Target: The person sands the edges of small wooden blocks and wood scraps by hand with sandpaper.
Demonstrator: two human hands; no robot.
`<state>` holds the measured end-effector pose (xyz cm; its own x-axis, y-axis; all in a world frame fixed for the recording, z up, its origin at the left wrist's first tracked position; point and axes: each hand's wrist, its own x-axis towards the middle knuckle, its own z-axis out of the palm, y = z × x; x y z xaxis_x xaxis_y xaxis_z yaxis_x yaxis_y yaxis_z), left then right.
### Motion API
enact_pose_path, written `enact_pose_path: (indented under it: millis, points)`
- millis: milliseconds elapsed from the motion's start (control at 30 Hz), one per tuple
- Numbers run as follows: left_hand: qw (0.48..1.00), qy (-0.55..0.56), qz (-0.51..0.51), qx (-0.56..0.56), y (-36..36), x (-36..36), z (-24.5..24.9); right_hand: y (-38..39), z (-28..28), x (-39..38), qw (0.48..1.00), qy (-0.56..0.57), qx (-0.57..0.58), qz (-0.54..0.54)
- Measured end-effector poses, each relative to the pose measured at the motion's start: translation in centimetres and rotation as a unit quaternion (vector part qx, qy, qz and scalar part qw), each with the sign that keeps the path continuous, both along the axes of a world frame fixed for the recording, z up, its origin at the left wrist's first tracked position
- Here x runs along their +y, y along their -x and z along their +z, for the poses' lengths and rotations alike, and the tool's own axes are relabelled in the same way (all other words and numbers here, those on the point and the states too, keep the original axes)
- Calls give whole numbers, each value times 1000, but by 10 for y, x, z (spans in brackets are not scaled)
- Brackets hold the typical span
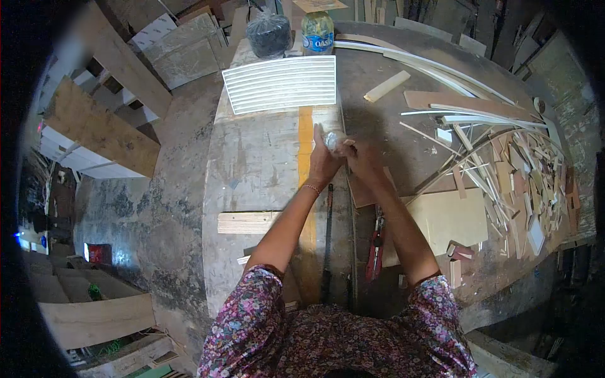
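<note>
My left hand is closed around a small, roundish, whitish shiny thing whose kind I cannot make out. My right hand meets it from the other side, its fingers pinched at the thing's edge; whether they hold a part of it is hidden. Both hands are over the right edge of the worn workbench, close to an orange stripe along its top. Beyond them lies a white slatted panel. A red-handled tool lies beside my right forearm.
At the bench's far end stand a dark bag and a labelled plastic jar. A wood piece lies left of my left forearm. Wood offcuts are heaped at the right, with a pale board nearer. Wooden cabinets stand left.
</note>
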<state>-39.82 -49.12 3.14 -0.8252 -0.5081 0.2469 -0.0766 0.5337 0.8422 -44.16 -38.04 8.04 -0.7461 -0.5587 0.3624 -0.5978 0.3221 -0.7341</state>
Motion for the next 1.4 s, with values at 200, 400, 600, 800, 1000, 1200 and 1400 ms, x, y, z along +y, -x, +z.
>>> enact_pose_path:
  millis: [200, 400, 600, 800, 1000, 1200, 1400]
  points:
    - [996, 42, -78, 28, 9, -5, -1, 3, -2, 3, 996, -16, 41, -80]
    - [991, 67, -110, 27, 16, -10, 0, 18, -6, 10, 986, 63, -34, -150]
    - [988, 77, -113, 69, 18, -9, -1, 37, -19, 20, 958, 172, -101, -207]
    - [988, 75, -125, 43, 16, -13, -7, 24, -4, 23, 923, 238, -196, -229]
    - [989, 83, -122, 32, 13, -17, -12, 31, -15, 26, 911, 246, -220, -247]
    - [994, 62, -92, 7, 5, -15, -7, 17, -6, 19, 925, 218, -226, -215]
    - [994, 69, -81, -16, -2, -25, -11, 27, -33, 0, 995, 78, -53, -45]
